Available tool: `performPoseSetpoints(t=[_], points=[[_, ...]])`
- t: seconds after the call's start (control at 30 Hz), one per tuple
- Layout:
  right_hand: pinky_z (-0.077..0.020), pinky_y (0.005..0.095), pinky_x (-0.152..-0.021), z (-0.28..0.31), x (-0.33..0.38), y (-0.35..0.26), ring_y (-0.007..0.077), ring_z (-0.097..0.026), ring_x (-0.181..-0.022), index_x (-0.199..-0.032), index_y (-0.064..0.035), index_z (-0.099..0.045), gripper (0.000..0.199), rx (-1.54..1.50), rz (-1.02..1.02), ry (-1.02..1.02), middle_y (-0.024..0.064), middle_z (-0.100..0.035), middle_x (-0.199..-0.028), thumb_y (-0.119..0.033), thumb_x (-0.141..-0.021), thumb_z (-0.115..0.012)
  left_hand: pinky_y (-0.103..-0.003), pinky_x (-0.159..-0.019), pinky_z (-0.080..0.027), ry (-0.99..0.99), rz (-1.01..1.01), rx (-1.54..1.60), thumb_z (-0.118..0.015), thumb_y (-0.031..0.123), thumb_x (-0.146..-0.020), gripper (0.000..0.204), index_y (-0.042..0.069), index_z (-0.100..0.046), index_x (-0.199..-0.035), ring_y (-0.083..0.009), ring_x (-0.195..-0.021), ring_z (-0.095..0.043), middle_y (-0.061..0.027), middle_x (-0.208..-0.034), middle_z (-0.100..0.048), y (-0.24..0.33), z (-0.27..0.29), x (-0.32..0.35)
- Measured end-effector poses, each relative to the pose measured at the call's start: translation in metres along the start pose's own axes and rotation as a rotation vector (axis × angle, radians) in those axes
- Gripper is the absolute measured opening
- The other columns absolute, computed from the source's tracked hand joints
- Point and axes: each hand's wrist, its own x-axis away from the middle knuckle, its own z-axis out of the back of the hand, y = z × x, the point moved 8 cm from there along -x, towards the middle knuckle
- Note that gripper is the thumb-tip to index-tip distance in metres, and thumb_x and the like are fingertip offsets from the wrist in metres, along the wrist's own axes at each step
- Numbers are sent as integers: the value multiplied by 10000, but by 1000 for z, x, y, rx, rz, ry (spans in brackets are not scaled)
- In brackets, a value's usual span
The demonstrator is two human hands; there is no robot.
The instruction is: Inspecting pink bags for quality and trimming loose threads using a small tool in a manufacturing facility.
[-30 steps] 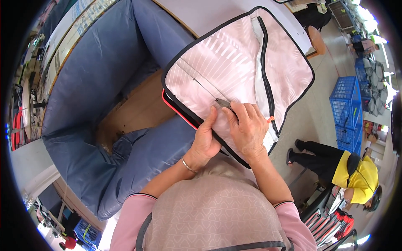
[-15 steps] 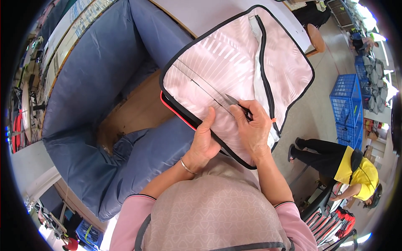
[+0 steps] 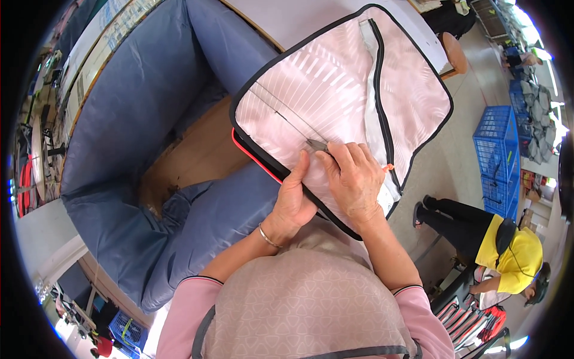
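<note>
A pale pink fabric panel (image 3: 412,90) with rounded corners, black binding and a black zipper (image 3: 379,96) lies in front of me. Thin dark threads (image 3: 291,122) run slantwise across its left part. My right hand (image 3: 357,179) is closed round small thread snips (image 3: 317,145), whose pointed blades touch the fabric by the threads; the handles are hidden in my palm. At the panel's near left edge is my left hand (image 3: 293,200), thumb on top and fingers curled at the border, gripping it. An orange tag (image 3: 388,168) hangs near the zipper's lower end.
To the left, a bin with padded blue fabric sides (image 3: 131,113) opens beside the panel. A white table (image 3: 311,18) supports the far side. At right stand blue crates (image 3: 495,155), a wooden stool (image 3: 454,54) and a person in a yellow top (image 3: 519,257).
My right hand has shifted slightly left, bringing the snips' tip lower and farther left along the threads. The snips lie flatter, more covered by my fingers. My left hand stays nearly still.
</note>
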Motion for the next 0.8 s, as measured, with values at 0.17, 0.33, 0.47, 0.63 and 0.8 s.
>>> performPoseSetpoints(t=[0.17, 0.33, 0.47, 0.63, 0.8], points=[[-422, 348, -518, -2, 1, 4, 228, -537, -614, -814, -93, -589, 195, -14, -18, 4, 36, -538, -657, -211, -741, -727, -368, -971, -408, 18, 0, 15, -490, 446, -928, 460, 66, -535, -1182, -196, -1091, -534, -56, -1167, -584, -1, 4, -1], [-437, 335, -538, -2, 2, 7, 225, -552, -630, -820, -83, -592, 181, 2, -16, -44, 49, -559, -677, -191, -757, -724, -376, -988, -396, 23, -2, 7, -503, 447, -920, 488, 57, -518, -1213, -205, -1117, -524, -70, -1204, -569, -2, 5, -1], [-465, 321, -605, -7, 2, 34, 234, -586, -679, -898, -51, -590, 226, -343, -366, -32, 106, -612, -760, -173, -763, -725, -383, -1001, -386, -29, -11, -16, -511, 445, -916, 508, 57, -501, -1244, -215, -1145, -510, -77, -1237, -553, -2, -5, 0], [-478, 372, -674, -33, -20, 34, 290, -619, -721, -1020, -52, -563, 339, -242, -371, -147, 154, -631, -813, -247, -780, -700, -392, -959, -429, 50, -6, 2, -547, 414, -909, 490, 55, -493, -1239, -214, -1093, -546, -76, -1191, -572, -6, 0, 2], [-479, 380, -680, -25, -16, 92, 277, -632, -752, -1046, -53, -573, 317, -300, -681, -175, 128, -645, -807, -264, -825, -657, -401, -936, -447, 63, -26, -33, -535, 420, -915, 499, 42, -489, -1237, -224, -1053, -571, -85, -1170, -584, 0, 7, 2]])
